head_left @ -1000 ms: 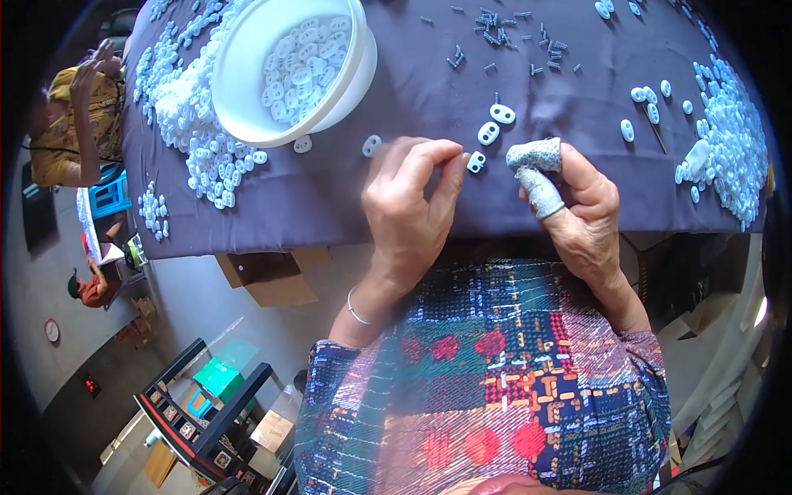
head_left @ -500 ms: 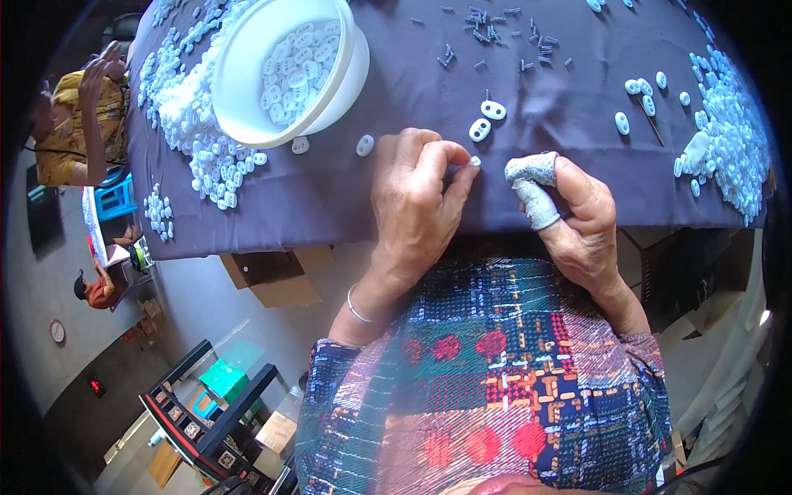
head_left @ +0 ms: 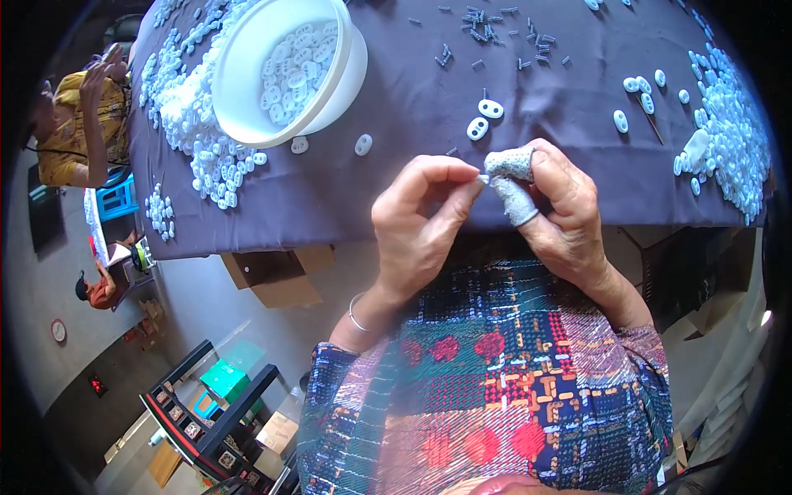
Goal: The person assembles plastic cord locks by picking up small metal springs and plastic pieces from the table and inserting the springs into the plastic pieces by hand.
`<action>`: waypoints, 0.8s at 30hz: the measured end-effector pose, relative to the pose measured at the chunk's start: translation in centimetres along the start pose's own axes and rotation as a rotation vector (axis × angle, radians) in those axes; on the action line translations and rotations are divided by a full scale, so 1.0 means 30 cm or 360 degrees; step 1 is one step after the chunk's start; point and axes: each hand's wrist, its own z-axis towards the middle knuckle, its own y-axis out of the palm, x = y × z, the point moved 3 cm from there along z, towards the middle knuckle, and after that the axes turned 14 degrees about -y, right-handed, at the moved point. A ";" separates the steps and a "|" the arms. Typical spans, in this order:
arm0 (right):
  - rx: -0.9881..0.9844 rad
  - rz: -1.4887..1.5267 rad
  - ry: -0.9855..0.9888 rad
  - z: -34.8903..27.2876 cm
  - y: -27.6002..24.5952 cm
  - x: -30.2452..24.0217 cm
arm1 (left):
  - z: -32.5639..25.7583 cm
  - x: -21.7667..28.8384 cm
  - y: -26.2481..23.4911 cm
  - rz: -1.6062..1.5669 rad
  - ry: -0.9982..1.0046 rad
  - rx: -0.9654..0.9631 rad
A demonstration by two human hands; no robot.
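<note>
My left hand (head_left: 425, 219) is closed in a pinch on a small white plastic cord-lock piece (head_left: 483, 178), mostly hidden by the fingertips. Pale wrappings cover the thumb and forefinger of my right hand (head_left: 553, 198); these two fingers close in against the same piece, so both hands meet over the near edge of the cloth. Just beyond them lie two white two-hole cord locks (head_left: 491, 109), one with a small spring (head_left: 485, 94) standing out of it. Another cord lock (head_left: 363, 144) sits alone above my left hand.
A white tub (head_left: 351, 82) of cord locks stands at the far left, beside a big heap of white pieces (head_left: 186, 107). Loose dark springs (head_left: 487, 29) are scattered far ahead. On the right are another white heap (head_left: 730, 140) and a thin stick (head_left: 652, 122). Another person (head_left: 78, 124) sits at left.
My left hand has come slightly nearer to me with its pinched piece, uncovering a spring on the cloth. My right hand has moved left, and its wrapped fingertips now meet the piece.
</note>
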 end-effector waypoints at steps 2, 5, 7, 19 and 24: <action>0.0015 0.0111 0.0172 -0.014 0.005 0.012 | -0.001 0.003 -0.005 0.0251 0.0394 0.0133; 0.0100 0.0382 0.0410 -0.022 0.023 0.029 | -0.016 0.017 0.009 0.0605 0.0898 0.0338; 0.0165 0.0545 0.0479 -0.014 0.030 0.018 | -0.022 0.009 0.016 0.0637 0.0933 0.0376; 0.0027 0.0634 0.0867 0.020 0.031 0.002 | -0.006 -0.031 -0.009 -0.0475 -0.0100 -0.0010; 0.0056 0.0534 0.0710 0.022 0.045 -0.005 | -0.004 -0.032 -0.022 -0.0542 -0.0220 -0.0048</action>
